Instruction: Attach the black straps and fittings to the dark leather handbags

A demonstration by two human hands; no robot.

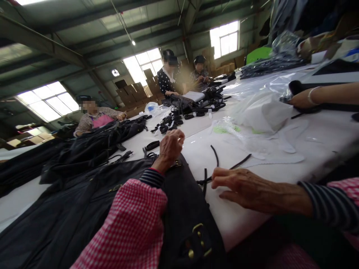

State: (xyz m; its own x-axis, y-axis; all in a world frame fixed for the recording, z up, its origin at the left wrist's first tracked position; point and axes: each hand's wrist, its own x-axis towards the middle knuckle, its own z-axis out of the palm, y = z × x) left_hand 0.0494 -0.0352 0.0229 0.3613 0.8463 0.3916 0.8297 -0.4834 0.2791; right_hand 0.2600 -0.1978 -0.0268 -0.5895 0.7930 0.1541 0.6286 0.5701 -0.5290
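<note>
A large black fabric piece with brass fittings (182, 209), perhaps a garment or bag, covers the near left of the table. Above its far edge is my left hand (169, 147), its fingers curled together; what they hold, if anything, is hidden. A brass fitting (178, 162) shows just beneath that hand. My right hand (246, 188) reaches in from the right, over the white tabletop, with thumb and fingers apart. Close to its fingertips lie thin black cords (205, 179), knotted or crossed; I cannot tell whether the fingers touch them.
More black fabric pieces (92, 149) are stacked at left. Black straps (171, 121) and clear plastic bags (235, 130) lie farther along the white table (193, 140). A co-worker's arm (331, 95) comes in from the right. Other people (169, 76) work across the table.
</note>
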